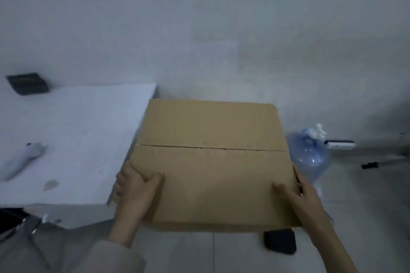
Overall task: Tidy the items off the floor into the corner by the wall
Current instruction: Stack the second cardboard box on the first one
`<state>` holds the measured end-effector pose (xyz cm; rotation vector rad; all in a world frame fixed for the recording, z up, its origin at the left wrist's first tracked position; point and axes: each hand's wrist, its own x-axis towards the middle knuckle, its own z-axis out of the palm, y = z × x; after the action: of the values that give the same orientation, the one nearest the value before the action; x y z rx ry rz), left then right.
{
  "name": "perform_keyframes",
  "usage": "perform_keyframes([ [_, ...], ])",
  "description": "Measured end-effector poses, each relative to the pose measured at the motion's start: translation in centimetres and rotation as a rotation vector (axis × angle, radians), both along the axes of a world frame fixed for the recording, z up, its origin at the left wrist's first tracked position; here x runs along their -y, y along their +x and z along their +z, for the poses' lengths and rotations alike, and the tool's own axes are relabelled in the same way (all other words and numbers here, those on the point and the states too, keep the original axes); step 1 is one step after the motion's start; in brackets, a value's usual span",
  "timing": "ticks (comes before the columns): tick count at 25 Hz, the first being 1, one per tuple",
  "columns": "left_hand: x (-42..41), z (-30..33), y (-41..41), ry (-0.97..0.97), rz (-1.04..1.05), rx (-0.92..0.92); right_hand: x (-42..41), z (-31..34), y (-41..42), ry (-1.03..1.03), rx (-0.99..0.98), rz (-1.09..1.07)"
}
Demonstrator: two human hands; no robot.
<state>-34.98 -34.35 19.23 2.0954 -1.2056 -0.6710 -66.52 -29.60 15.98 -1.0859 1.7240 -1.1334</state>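
A closed cardboard box fills the middle of the view, its top flaps meeting in a seam that runs across it from left to right. Both hands hold it at the near corners. The left hand is wrapped round the near left corner: the thumb lies flat on the top face and the fingers curl down over the left side. The right hand clasps the near right corner the same way, thumb on top and fingers stretched along the right edge and side. A pale sleeve covers the left forearm; the right forearm is bare.

The box is just beside the right edge of a white table and close to the grey wall behind (whether it rests on the floor or is carried cannot be told). On the table lie a white handheld device near its left edge and a dark flat object at the back by the wall.

To the right of the box stands a large blue water jug with a white pump on top. A black object lies on the tiled floor below the box's near right corner
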Motion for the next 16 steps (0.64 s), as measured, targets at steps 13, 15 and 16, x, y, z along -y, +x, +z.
perform_keyframes([
  [13, 16.3, 7.6, 1.6, 0.002, -0.224, -0.066, 18.5, 7.5, -0.1, -0.104, -0.148, 0.056],
  [15, 20.8, 5.8, 2.1, 0.056, -0.247, -0.056, 22.4, 6.1, 0.4, -0.036, -0.141, 0.069],
  [16, 22.7, 4.9, 2.3, 0.083, -0.26, -0.039, 24.0, 5.3, 0.7, -0.024, -0.138, 0.086],
])
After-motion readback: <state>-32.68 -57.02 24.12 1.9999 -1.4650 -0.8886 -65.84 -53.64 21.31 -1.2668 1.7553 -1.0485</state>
